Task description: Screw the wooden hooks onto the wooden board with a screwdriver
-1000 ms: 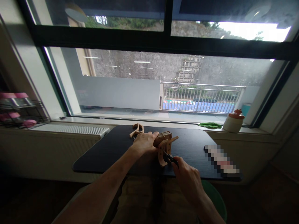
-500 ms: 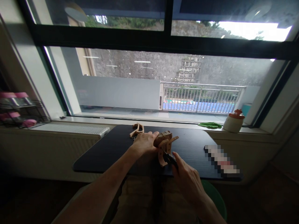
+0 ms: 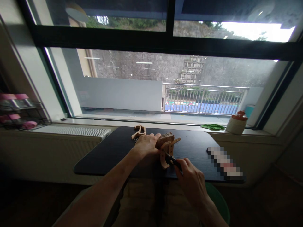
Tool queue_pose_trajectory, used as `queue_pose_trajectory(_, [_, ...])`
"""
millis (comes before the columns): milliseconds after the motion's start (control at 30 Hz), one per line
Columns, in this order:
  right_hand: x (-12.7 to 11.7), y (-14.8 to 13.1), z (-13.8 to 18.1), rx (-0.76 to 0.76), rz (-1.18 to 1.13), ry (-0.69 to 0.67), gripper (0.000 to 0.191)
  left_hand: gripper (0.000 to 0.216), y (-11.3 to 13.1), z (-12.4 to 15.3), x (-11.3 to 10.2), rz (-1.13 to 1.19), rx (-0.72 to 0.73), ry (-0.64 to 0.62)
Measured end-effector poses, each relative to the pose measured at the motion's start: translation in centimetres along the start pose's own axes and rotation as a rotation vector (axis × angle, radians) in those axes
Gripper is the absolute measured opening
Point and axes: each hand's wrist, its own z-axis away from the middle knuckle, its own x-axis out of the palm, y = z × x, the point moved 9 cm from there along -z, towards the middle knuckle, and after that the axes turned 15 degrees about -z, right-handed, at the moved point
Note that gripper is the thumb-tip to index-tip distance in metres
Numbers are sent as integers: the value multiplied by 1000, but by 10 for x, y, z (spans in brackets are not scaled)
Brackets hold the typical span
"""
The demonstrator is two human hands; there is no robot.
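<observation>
My left hand (image 3: pixel 145 145) is closed around a small wooden assembly (image 3: pixel 167 145) standing on the black tabletop (image 3: pixel 106 151). The assembly has pale curved wooden pieces and a darker brown top. My right hand (image 3: pixel 190 178) grips a small black-handled tool (image 3: pixel 172 160) whose tip meets the lower part of the assembly. Another pale wooden piece (image 3: pixel 139 130) lies on the table just beyond my left hand.
A white jar with a red lid (image 3: pixel 236 122) and a green cloth (image 3: pixel 213 127) sit on the windowsill at the right. A wire rack with pink-lidded containers (image 3: pixel 16 111) stands at the left. A blurred flat object (image 3: pixel 224 161) lies on the table's right side.
My right hand has shifted slightly while working the tool against the assembly, its fingers curling tighter. My left hand and the assembly have stayed in place.
</observation>
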Motion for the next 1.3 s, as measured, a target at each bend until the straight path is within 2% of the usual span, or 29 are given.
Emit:
queue_pose_trajectory(300, [16,5,-1,69,-20,-70,25,61,0,0,1,8,-17,-37])
queue_pose_trajectory(533, [17,4,-1,94,-128,-69,37,63,0,1,0,24,-20,-44])
queue_pose_trajectory(667, [19,10,1,125,-114,-69,19,66,0,1,0,22,-23,-45])
queue_pose_trajectory(767, [18,10,-1,103,-65,-47,13,63,1,2,1,16,-22,-50])
queue_pose_trajectory(1033, [9,4,-6,37,2,-16,13,62,1,1,-2,-6,-5,-8])
queue_pose_trajectory(1300, [12,8,-5,102,-3,-73,17,62,1,1,1,2,-4,-8])
